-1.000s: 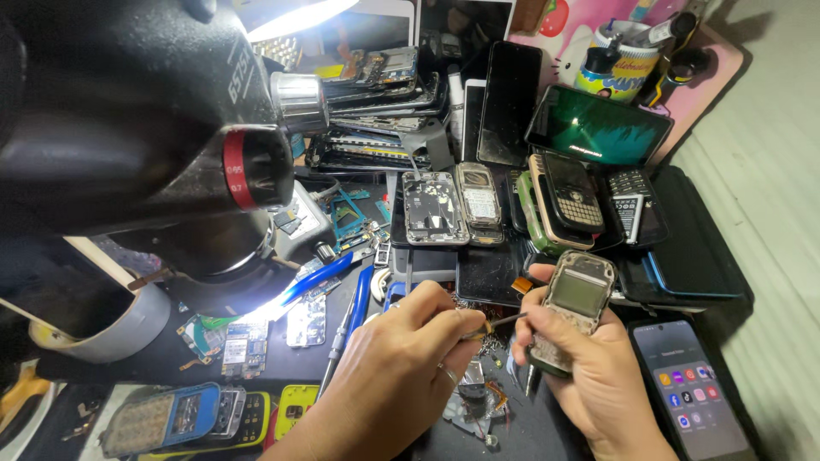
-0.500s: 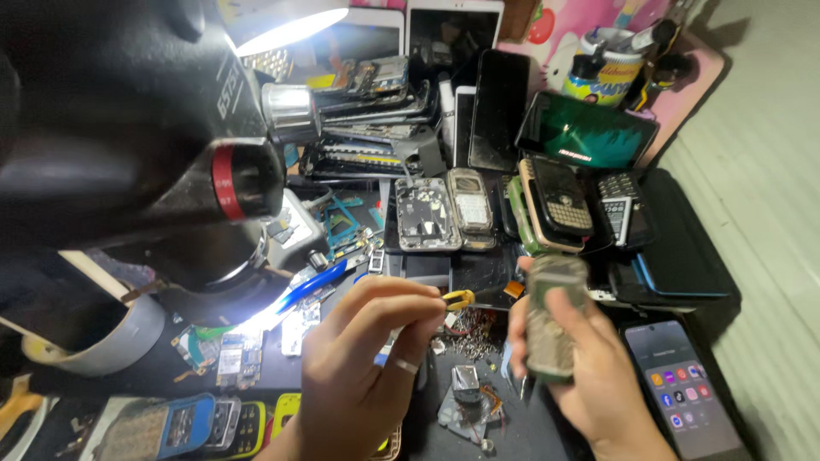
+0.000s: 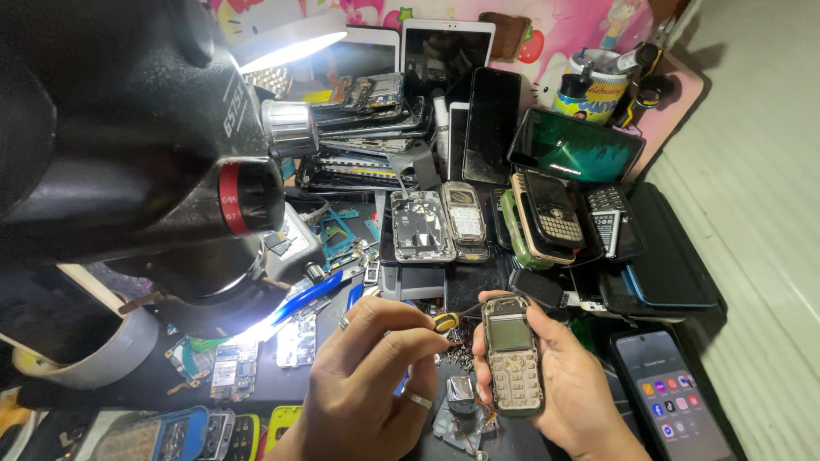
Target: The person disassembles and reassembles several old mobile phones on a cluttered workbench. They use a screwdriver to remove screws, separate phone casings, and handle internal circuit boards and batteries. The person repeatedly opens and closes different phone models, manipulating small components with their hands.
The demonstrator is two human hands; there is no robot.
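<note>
A small keypad phone (image 3: pixel 511 357) is being held upright in the right hand (image 3: pixel 564 384), with its screen and keys turned toward the camera and its long axis running away from the wrist, top end pointing toward the far side of the bench. The fingers of that hand are being wrapped round the phone's right edge and back, the thumb being pressed along its left edge, so the hand is clamped on the phone. A small screwdriver (image 3: pixel 453 318) with a yellow-and-black handle is being pinched between the thumb and fingertips of the left hand (image 3: pixel 376 376), which is closed on it; a ring is being worn on one finger. The screwdriver is being pointed rightward from the left hand, its thin shaft lying nearly level and crossing toward the top left corner of the phone, just beside the right thumb. Whether the tip is touching the casing cannot be told. The phone is therefore lying directly to the right of the left hand, close by, with the tool's axis roughly square to the phone's long axis. Beyond both hands a heap of old phones (image 3: pixel 547 213) is being kept, and to the left of the left hand a microscope head (image 3: pixel 145 145) is hanging over a lit circuit board (image 3: pixel 231 363).
</note>
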